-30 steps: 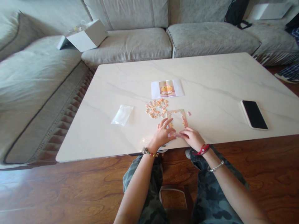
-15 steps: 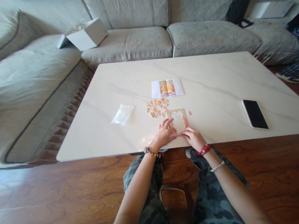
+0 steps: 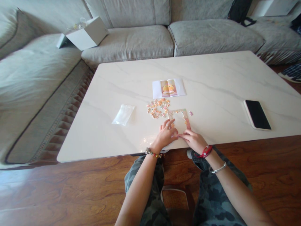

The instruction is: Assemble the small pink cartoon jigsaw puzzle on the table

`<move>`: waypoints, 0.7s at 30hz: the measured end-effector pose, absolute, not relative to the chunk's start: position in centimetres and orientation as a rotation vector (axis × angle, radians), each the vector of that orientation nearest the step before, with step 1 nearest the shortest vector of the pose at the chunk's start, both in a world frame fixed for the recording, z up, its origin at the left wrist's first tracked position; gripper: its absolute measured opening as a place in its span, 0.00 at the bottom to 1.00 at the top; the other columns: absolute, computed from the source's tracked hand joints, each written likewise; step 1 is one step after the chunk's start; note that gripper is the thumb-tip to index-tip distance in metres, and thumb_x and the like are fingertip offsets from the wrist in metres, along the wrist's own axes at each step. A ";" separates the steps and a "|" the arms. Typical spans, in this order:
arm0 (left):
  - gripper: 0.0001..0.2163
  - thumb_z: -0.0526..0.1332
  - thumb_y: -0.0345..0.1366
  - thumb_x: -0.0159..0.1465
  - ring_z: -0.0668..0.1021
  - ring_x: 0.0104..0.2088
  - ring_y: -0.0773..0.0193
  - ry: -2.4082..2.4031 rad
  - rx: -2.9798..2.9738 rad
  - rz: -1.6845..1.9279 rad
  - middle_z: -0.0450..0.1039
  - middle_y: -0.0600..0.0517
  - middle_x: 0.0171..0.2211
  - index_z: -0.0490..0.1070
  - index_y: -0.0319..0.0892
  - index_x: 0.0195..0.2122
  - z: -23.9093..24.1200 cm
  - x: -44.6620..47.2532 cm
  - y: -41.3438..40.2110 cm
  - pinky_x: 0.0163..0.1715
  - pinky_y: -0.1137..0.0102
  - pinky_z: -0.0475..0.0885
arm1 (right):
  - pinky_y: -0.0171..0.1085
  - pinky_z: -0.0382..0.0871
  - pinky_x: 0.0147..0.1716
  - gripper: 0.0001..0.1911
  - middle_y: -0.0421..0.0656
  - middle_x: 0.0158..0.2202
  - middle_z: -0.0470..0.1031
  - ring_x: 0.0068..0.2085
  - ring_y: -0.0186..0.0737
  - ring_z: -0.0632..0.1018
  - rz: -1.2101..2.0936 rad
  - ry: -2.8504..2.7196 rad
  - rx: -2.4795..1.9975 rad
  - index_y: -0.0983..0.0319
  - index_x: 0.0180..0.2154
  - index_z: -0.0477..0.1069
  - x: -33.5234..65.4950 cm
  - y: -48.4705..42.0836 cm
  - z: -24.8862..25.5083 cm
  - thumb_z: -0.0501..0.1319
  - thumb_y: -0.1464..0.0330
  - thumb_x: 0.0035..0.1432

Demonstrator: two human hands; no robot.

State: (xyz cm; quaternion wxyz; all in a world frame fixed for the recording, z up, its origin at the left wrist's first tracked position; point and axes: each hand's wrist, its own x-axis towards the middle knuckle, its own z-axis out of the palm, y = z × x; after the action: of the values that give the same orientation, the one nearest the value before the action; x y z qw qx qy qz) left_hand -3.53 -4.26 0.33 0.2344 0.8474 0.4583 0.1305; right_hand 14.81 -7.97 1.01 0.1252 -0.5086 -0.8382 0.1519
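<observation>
A partly joined jigsaw puzzle (image 3: 187, 123) lies near the front edge of the table, its border strips framing bare tabletop. My left hand (image 3: 166, 133) rests over its lower left corner, fingers spread and the thumb at the near edge. My right hand (image 3: 194, 138) reaches in from the right, its fingers drawn together on the pink near edge, close to my left thumb. The fingers cover most of that edge. Loose puzzle pieces (image 3: 155, 110) form a pile just beyond on the left. One single pinkish piece (image 3: 191, 113) sits right of the puzzle.
A creased picture sheet (image 3: 168, 88) with two yellow figures lies behind the pieces. On the left is a clear plastic bag (image 3: 123, 115), and on the right a phone (image 3: 257, 115). A grey sofa (image 3: 141, 40) with a white box (image 3: 88, 34) stands beyond the table (image 3: 211, 81).
My right hand's fingers have slid a little left along the puzzle's near edge, closer to my left thumb. My left hand has stayed almost still.
</observation>
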 end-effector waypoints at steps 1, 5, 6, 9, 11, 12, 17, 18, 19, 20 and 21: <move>0.09 0.61 0.41 0.54 0.52 0.58 0.49 1.256 2.328 0.361 0.49 0.48 0.59 0.71 0.46 0.35 0.2 -3.5 -4.2 0.50 0.50 0.59 | 0.29 0.62 0.28 0.15 0.41 0.34 0.71 0.31 0.31 0.72 0.404 -2.492 -1.489 0.51 0.44 0.70 14.7 -8.1 1.2 0.50 0.70 0.59; 0.11 0.61 0.43 0.53 0.51 0.58 0.49 1.256 2.335 0.376 0.49 0.48 0.59 0.71 0.47 0.36 -0.1 -3.8 -4.1 0.50 0.51 0.59 | 0.31 0.59 0.25 0.16 0.43 0.32 0.72 0.29 0.33 0.72 0.246 -2.637 -1.529 0.55 0.44 0.70 14.2 -8.4 1.6 0.48 0.71 0.59; 0.11 0.62 0.44 0.53 0.51 0.58 0.49 1.265 2.332 0.379 0.49 0.49 0.59 0.71 0.47 0.36 -0.2 -3.9 -4.0 0.50 0.51 0.59 | 0.32 0.59 0.25 0.16 0.43 0.32 0.72 0.28 0.34 0.72 0.224 -2.648 -1.533 0.57 0.43 0.71 14.0 -8.5 1.7 0.48 0.72 0.59; 0.11 0.61 0.42 0.54 0.50 0.58 0.49 1.308 2.320 0.402 0.48 0.49 0.59 0.71 0.47 0.37 -0.3 -4.6 -3.8 0.51 0.52 0.58 | 0.33 0.62 0.28 0.16 0.46 0.31 0.73 0.31 0.37 0.73 0.202 -2.628 -1.557 0.61 0.40 0.72 13.3 -8.9 1.6 0.48 0.74 0.59; 0.10 0.60 0.40 0.55 0.50 0.58 0.50 1.354 2.308 0.421 0.48 0.50 0.59 0.71 0.48 0.38 -0.3 -5.2 -3.6 0.51 0.52 0.57 | 0.33 0.63 0.31 0.15 0.47 0.32 0.74 0.33 0.38 0.74 0.220 -2.591 -1.588 0.64 0.39 0.72 12.9 -9.1 1.4 0.48 0.76 0.58; 0.09 0.60 0.39 0.55 0.51 0.58 0.50 1.378 2.298 0.424 0.49 0.50 0.59 0.71 0.48 0.38 -0.4 -5.4 -3.6 0.51 0.52 0.57 | 0.34 0.64 0.33 0.15 0.48 0.32 0.75 0.34 0.38 0.74 0.236 -2.573 -1.593 0.64 0.39 0.72 12.8 -9.2 1.3 0.49 0.76 0.57; 0.10 0.60 0.39 0.55 0.52 0.58 0.49 1.441 2.264 0.412 0.50 0.49 0.58 0.72 0.48 0.38 -0.4 -5.8 -3.4 0.51 0.51 0.57 | 0.32 0.65 0.35 0.16 0.47 0.36 0.75 0.39 0.38 0.74 0.291 -2.544 -1.539 0.62 0.40 0.71 13.0 -9.2 1.2 0.49 0.78 0.55; 0.10 0.60 0.39 0.55 0.52 0.58 0.50 1.446 2.260 0.414 0.50 0.49 0.58 0.72 0.48 0.38 -0.3 -5.7 -3.4 0.51 0.52 0.57 | 0.32 0.65 0.34 0.16 0.46 0.35 0.75 0.37 0.37 0.74 0.294 -2.542 -1.546 0.61 0.40 0.71 13.2 -9.1 1.1 0.49 0.77 0.56; 0.10 0.60 0.40 0.55 0.52 0.58 0.50 1.448 2.258 0.416 0.51 0.49 0.58 0.72 0.48 0.38 -0.3 -5.6 -3.4 0.52 0.52 0.57 | 0.31 0.64 0.32 0.16 0.45 0.34 0.74 0.35 0.36 0.74 0.300 -2.537 -1.551 0.60 0.40 0.72 13.3 -9.0 1.0 0.49 0.76 0.57; 0.10 0.60 0.40 0.55 0.52 0.58 0.50 1.450 2.257 0.419 0.51 0.49 0.58 0.72 0.48 0.38 -0.3 -5.6 -3.4 0.52 0.53 0.57 | 0.30 0.64 0.31 0.16 0.44 0.34 0.74 0.33 0.34 0.73 0.307 -2.524 -1.552 0.59 0.41 0.72 13.5 -8.8 0.8 0.48 0.75 0.57; 0.10 0.60 0.40 0.55 0.52 0.58 0.50 1.450 2.257 0.421 0.51 0.49 0.58 0.72 0.48 0.38 -0.3 -5.5 -3.4 0.52 0.53 0.57 | 0.29 0.64 0.30 0.16 0.43 0.34 0.73 0.31 0.33 0.73 0.320 -2.502 -1.549 0.57 0.42 0.71 13.6 -8.7 0.7 0.48 0.74 0.57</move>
State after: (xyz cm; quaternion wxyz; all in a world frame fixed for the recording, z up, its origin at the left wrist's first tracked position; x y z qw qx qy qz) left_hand -5.53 -3.42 -0.28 0.2112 0.8124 0.5219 0.1517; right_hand 13.63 -8.74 0.65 0.0908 -0.5211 -0.8418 0.1076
